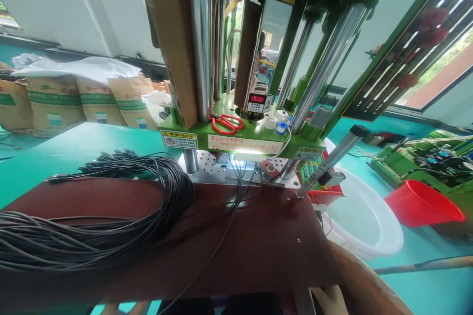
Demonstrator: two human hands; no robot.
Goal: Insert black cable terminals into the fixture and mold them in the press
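Neither my left hand nor my right hand can be made out. Tan shapes show below the table's front edge at the lower left, too cut off to identify. A thick bundle of black cables (173,192) lies looped over the left of the brown table (273,241), its connector ends heaped at the back. Several thin cables (240,182) run from the lit work area of the green press (258,145) onto the table. One loose cable (218,246) trails toward the front edge. Red-handled scissors (227,125) rest on the press ledge.
White spools (271,122) and a blue-and-white spool (281,128) sit beside the scissors. Steel columns (201,44) rise from the press. Right of the table are a white round tub (384,231) and a red bucket (424,206). Paper sacks (55,103) stand at the left.
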